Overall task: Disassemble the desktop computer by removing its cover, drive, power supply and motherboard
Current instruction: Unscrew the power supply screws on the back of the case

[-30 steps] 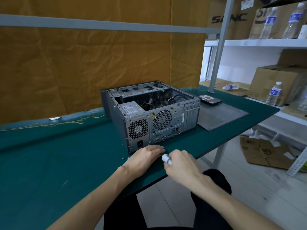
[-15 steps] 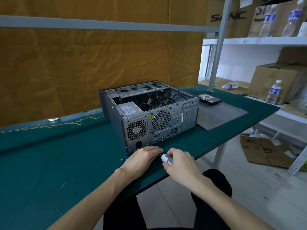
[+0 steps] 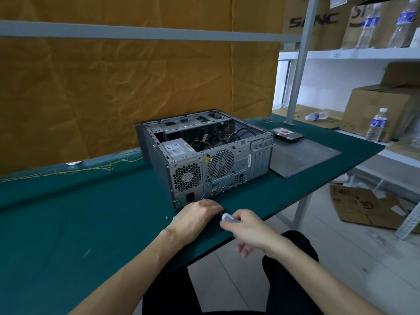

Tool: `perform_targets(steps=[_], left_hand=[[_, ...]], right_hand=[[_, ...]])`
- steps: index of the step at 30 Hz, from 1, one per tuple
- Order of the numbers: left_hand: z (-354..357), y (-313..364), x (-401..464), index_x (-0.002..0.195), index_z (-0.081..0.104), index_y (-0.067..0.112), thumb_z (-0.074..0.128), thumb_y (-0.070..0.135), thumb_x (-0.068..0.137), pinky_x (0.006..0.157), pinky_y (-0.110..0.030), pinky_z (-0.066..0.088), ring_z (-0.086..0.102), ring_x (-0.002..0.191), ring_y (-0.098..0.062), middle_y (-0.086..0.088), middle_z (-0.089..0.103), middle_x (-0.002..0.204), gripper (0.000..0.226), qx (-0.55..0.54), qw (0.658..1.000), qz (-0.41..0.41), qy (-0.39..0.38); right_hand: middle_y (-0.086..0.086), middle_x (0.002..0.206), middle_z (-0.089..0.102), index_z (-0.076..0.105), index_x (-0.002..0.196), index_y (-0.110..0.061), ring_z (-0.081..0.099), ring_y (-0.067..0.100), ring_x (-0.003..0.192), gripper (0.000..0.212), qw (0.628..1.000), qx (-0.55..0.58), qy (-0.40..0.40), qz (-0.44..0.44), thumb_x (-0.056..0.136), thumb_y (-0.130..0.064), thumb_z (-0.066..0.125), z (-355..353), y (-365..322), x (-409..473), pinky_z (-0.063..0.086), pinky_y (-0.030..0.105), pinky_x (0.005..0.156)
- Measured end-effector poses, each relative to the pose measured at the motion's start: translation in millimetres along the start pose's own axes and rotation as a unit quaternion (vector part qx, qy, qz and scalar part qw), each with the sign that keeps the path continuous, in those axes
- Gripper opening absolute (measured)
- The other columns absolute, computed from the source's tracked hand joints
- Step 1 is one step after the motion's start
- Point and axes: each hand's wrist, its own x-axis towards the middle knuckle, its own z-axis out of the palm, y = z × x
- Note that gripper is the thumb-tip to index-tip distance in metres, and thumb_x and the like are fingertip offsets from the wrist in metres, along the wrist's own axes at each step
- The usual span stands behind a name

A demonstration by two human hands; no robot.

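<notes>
Opened computer case (image 3: 204, 155) lies on the green tabletop (image 3: 68, 223), removed cover (image 3: 302, 155) and drive (image 3: 287, 134) beside it; right hand (image 3: 247, 228) grip holds a white-handled screwdriver (image 3: 228, 217), left hand (image 3: 195, 215) grip around its shaft.
</notes>
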Motion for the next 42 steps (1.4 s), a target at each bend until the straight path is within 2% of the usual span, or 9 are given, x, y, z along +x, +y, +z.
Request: perform_targets(steps=[3,5,8,15,17,20,26,30,42], left_hand=[[0.4,0.5,-0.6,0.125,0.068,0.013,0.056,0.015,0.102,0.093,-0.040,0.052,0.061,0.120,-0.023,-0.004,0.067,0.129,0.026,0.008,0.999,-0.011,0.034],[1.5,1.5,0.2,0.133,0.064,0.014,0.054,0.015,0.103,0.100,-0.039,0.050,0.058,0.127,-0.022,-0.005,0.063,0.137,0.031,0.016,0.999,-0.018,0.031],[0.2,3.5,-1.5,0.147,0.052,0.019,0.055,0.010,0.102,0.111,-0.036,0.044,0.048,0.139,-0.018,-0.001,0.051,0.152,0.047,0.010,0.999,-0.025,0.017],[-4.1,3.9,-5.0,0.133,0.057,0.021,0.056,0.015,0.096,0.085,-0.034,0.049,0.060,0.118,-0.020,0.005,0.060,0.133,0.037,0.091,0.996,-0.015,0.022],[-2.3,1.9,-3.3,0.135,0.057,0.019,0.055,0.015,0.098,0.090,-0.035,0.049,0.058,0.124,-0.021,0.001,0.060,0.137,0.037,0.095,0.995,-0.018,0.024],[-1.7,-1.2,0.8,0.147,0.049,0.019,0.050,0.012,0.103,0.107,-0.031,0.042,0.048,0.137,-0.019,0.000,0.049,0.152,0.044,0.074,0.997,-0.015,0.016],[-7.2,-2.8,0.9,0.134,0.061,0.012,0.060,0.007,0.095,0.095,-0.039,0.054,0.060,0.123,-0.026,-0.007,0.062,0.137,0.039,0.106,0.994,0.016,0.006],[-8.3,-11.4,-2.3,0.112,0.071,0.009,0.075,0.009,0.083,0.077,-0.036,0.050,0.059,0.094,-0.028,-0.007,0.065,0.104,0.029,0.235,0.966,0.047,0.094],[-13.0,-27.6,8.7,0.092,0.074,0.020,0.074,0.016,0.083,0.079,-0.038,0.033,0.046,0.093,-0.027,-0.003,0.060,0.093,0.009,0.347,0.933,0.036,0.087]], right_hand=[[0.008,0.067,0.066,0.062,0.105,-0.004,0.045,0.014,0.038,0.040,0.992,0.091,-0.058,0.065,0.099,-0.043,0.055,-6.6,-2.1,0.5,0.032,0.019,0.038],[0.004,0.063,0.068,0.067,0.096,-0.008,0.047,0.016,0.043,0.041,0.998,-0.062,0.006,0.015,0.098,-0.046,0.052,-0.9,-4.6,1.1,0.032,0.021,0.041],[-0.004,0.070,0.057,0.067,0.093,-0.019,0.053,0.020,0.064,0.024,0.904,-0.361,0.201,-0.114,0.092,-0.043,0.061,10.8,-1.7,-1.6,0.039,0.028,0.054],[0.009,0.067,0.070,0.063,0.106,-0.003,0.043,0.012,0.038,0.037,0.993,0.055,-0.075,0.071,0.098,-0.039,0.058,-12.0,-9.2,-0.8,0.031,0.020,0.040],[0.006,0.068,0.068,0.065,0.093,-0.006,0.048,0.016,0.046,0.023,0.997,-0.074,0.004,0.010,0.092,-0.028,0.064,-5.4,-9.6,-1.2,0.036,0.023,0.044],[0.000,0.081,0.060,0.055,0.087,-0.016,0.052,0.022,0.068,0.011,0.902,-0.379,0.172,-0.112,0.090,-0.020,0.065,9.4,-1.6,-4.3,0.040,0.029,0.057],[0.000,0.074,0.056,0.051,0.077,-0.016,0.052,0.019,0.062,0.038,0.969,-0.222,0.095,-0.054,0.097,-0.048,0.052,-0.6,-0.9,-0.3,0.039,0.033,0.055],[0.002,0.090,0.049,0.052,0.095,-0.018,0.052,0.022,0.073,0.018,0.921,-0.328,0.167,-0.127,0.098,-0.035,0.058,4.4,-2.7,-1.4,0.039,0.032,0.061],[0.004,0.104,0.059,0.055,0.112,-0.016,0.063,0.023,0.094,0.019,0.859,-0.442,0.209,-0.155,0.094,-0.018,0.062,14.4,-5.4,-10.0,0.043,0.030,0.067]])
